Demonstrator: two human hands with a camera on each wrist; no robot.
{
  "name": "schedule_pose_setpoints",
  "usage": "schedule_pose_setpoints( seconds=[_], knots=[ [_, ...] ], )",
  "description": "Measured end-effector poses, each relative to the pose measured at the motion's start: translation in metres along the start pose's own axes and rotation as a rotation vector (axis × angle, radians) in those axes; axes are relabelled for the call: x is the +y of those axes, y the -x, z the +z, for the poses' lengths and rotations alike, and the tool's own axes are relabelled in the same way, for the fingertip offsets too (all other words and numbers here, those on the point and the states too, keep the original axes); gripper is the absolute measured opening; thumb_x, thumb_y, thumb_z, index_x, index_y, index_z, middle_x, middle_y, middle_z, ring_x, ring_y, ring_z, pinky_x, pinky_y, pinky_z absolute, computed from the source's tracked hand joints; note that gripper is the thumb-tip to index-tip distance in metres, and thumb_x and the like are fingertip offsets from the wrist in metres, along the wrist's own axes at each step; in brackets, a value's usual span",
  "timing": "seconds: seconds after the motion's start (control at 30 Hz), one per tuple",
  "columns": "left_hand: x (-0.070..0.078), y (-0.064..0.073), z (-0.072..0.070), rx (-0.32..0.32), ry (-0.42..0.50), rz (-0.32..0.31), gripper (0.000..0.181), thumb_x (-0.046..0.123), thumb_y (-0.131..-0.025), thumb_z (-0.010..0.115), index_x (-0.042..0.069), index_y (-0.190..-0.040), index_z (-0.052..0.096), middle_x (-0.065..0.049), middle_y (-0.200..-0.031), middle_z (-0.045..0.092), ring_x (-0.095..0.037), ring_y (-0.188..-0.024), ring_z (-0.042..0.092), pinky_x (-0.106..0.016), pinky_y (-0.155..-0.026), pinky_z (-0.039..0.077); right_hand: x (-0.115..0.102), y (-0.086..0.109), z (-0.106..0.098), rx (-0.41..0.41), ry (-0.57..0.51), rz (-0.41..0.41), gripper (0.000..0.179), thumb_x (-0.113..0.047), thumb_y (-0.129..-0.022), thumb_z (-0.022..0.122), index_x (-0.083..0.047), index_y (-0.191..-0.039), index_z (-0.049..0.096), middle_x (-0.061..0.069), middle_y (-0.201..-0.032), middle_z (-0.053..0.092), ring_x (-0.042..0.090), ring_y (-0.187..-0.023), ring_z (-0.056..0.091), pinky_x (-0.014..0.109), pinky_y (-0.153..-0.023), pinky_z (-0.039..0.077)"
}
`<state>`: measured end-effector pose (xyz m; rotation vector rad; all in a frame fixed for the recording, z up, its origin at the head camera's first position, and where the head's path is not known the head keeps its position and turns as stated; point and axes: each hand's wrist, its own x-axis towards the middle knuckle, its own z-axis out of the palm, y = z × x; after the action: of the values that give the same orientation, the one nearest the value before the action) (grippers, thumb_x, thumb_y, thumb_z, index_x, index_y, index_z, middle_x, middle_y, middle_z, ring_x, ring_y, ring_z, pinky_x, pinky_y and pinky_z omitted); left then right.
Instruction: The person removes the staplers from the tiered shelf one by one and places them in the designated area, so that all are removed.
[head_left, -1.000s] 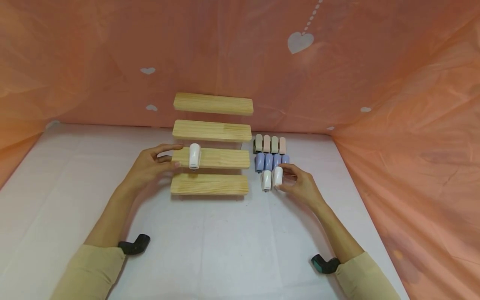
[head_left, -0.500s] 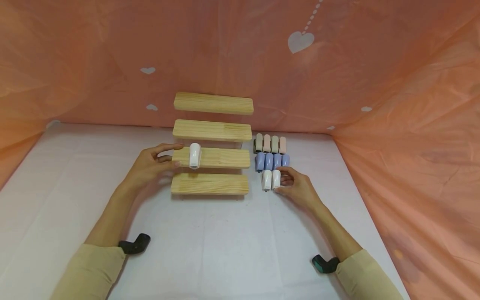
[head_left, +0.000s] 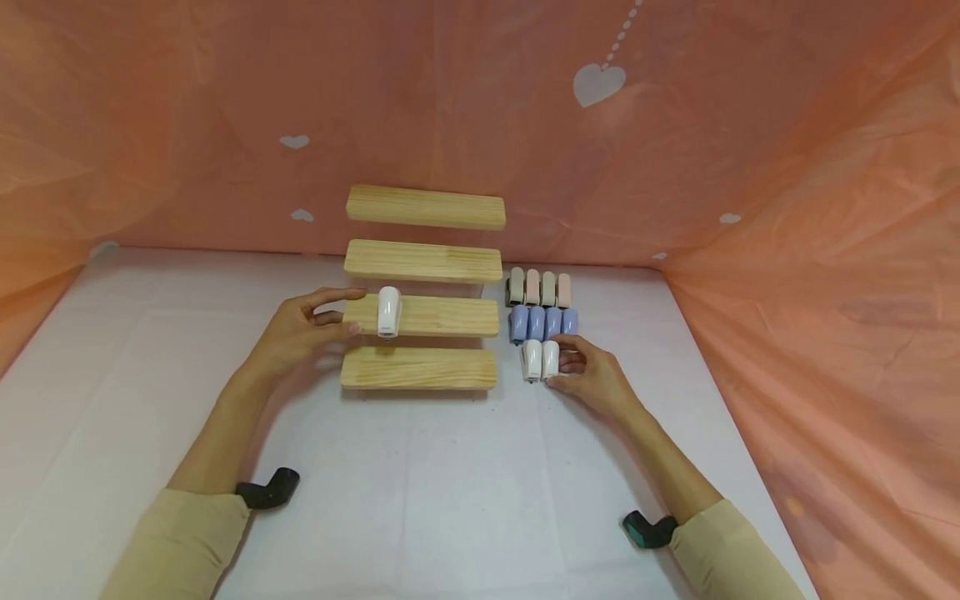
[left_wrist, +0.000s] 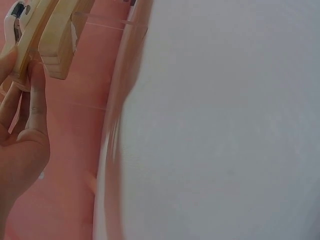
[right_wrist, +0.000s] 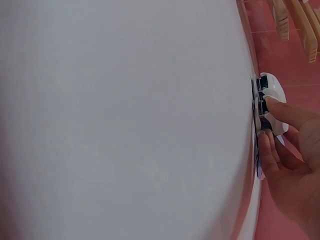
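Observation:
My left hand (head_left: 303,327) pinches the left end of a wooden shelf board (head_left: 457,317), with thumb and fingers on either side of it in the left wrist view. On that board stands a white stapler (head_left: 388,311), close to the fingertips. My right hand (head_left: 596,377) holds another white stapler (head_left: 551,358) between thumb and fingers, right beside a third white stapler (head_left: 532,360) on the table. Behind these, several blue staplers (head_left: 536,322) stand in a row. Farther back is a row of grey-green and pink staplers (head_left: 532,286).
Other wooden boards (head_left: 423,262) rise in steps above and below the pinched one, left of the staplers. A white cloth covers the table (head_left: 450,483). An orange curtain (head_left: 450,100) with white hearts hangs behind and along the sides.
My right hand has brought its white stapler slightly left and down, up against the white one beside it. The left hand has stayed at the board's end.

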<state>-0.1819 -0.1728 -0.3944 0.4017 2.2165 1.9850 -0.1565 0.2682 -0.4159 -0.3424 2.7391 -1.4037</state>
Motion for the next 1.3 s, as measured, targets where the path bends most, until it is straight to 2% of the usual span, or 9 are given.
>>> schedule_pose_setpoints(
  seconds=[0.13,0.23,0.4,0.67,0.8,0.97,1.13,1.3],
  knots=[
    [0.0,-0.001,0.0,0.004,-0.013,-0.001,0.052,0.013,-0.089,0.077,0.009,-0.137,0.06,-0.002,-0.12,0.065,-0.01,-0.091,0.067,-0.027,-0.08,0.056,0.0,0.0,-0.003,0.007,-0.02,0.016,0.06,0.003,-0.078,0.082,0.0,-0.133,0.058,0.021,-0.116,0.066,0.031,-0.098,0.067,0.027,-0.084,0.056],
    [0.0,-0.001,0.0,0.009,-0.012,-0.006,0.051,0.012,-0.089,0.077,0.009,-0.137,0.06,-0.005,-0.122,0.064,-0.009,-0.091,0.067,-0.025,-0.079,0.056,-0.004,0.0,-0.007,0.021,-0.033,0.023,0.057,0.004,-0.079,0.08,0.001,-0.132,0.059,0.022,-0.12,0.065,0.034,-0.1,0.067,0.02,-0.081,0.055],
    [-0.001,-0.001,0.0,0.002,0.014,-0.018,0.052,0.012,-0.088,0.077,0.009,-0.137,0.06,-0.007,-0.133,0.056,-0.01,-0.093,0.067,-0.026,-0.079,0.057,-0.007,0.0,-0.013,0.044,-0.052,0.02,0.053,0.003,-0.082,0.079,0.0,-0.132,0.06,0.019,-0.121,0.065,0.031,-0.101,0.067,0.016,-0.08,0.054],
    [-0.001,-0.001,0.0,-0.005,0.016,-0.027,0.052,0.013,-0.088,0.077,0.009,-0.137,0.06,-0.008,-0.134,0.056,-0.011,-0.093,0.068,-0.031,-0.08,0.057,-0.015,-0.005,-0.014,0.069,-0.173,-0.107,0.05,0.006,-0.083,0.076,0.005,-0.13,0.06,0.024,-0.123,0.063,0.034,-0.1,0.066,0.021,-0.083,0.055],
    [0.0,-0.001,0.0,0.001,0.009,-0.028,0.053,0.013,-0.088,0.077,0.009,-0.137,0.059,-0.011,-0.132,0.056,-0.01,-0.093,0.068,-0.03,-0.081,0.057,-0.022,-0.01,-0.01,0.054,-0.251,-0.135,0.05,0.008,-0.084,0.075,0.009,-0.131,0.057,0.029,-0.124,0.061,0.035,-0.099,0.065,0.023,-0.083,0.056],
    [0.001,-0.001,0.0,0.006,-0.006,-0.036,0.053,0.015,-0.088,0.078,0.009,-0.137,0.06,-0.011,-0.13,0.058,-0.01,-0.093,0.068,-0.029,-0.082,0.057,-0.031,-0.015,-0.004,0.031,-0.292,-0.166,0.051,0.009,-0.085,0.073,0.01,-0.132,0.055,0.032,-0.125,0.059,0.038,-0.101,0.063,0.025,-0.084,0.056],
    [0.0,-0.001,0.0,0.006,0.006,-0.034,0.052,0.015,-0.088,0.078,0.009,-0.137,0.06,-0.004,-0.132,0.057,-0.011,-0.093,0.067,-0.03,-0.081,0.057,-0.038,-0.022,0.003,0.015,-0.346,-0.226,0.049,0.011,-0.086,0.071,0.011,-0.132,0.055,0.035,-0.124,0.058,0.045,-0.105,0.059,0.026,-0.089,0.054],
    [0.0,0.0,0.0,0.003,0.005,-0.024,0.052,0.014,-0.088,0.077,0.009,-0.137,0.06,-0.005,-0.127,0.06,-0.011,-0.092,0.067,-0.028,-0.08,0.057,-0.049,-0.026,0.01,-0.011,-0.379,-0.284,0.049,0.013,-0.085,0.071,0.01,-0.131,0.056,0.034,-0.123,0.058,0.047,-0.105,0.058,0.029,-0.089,0.054]
  ],
)
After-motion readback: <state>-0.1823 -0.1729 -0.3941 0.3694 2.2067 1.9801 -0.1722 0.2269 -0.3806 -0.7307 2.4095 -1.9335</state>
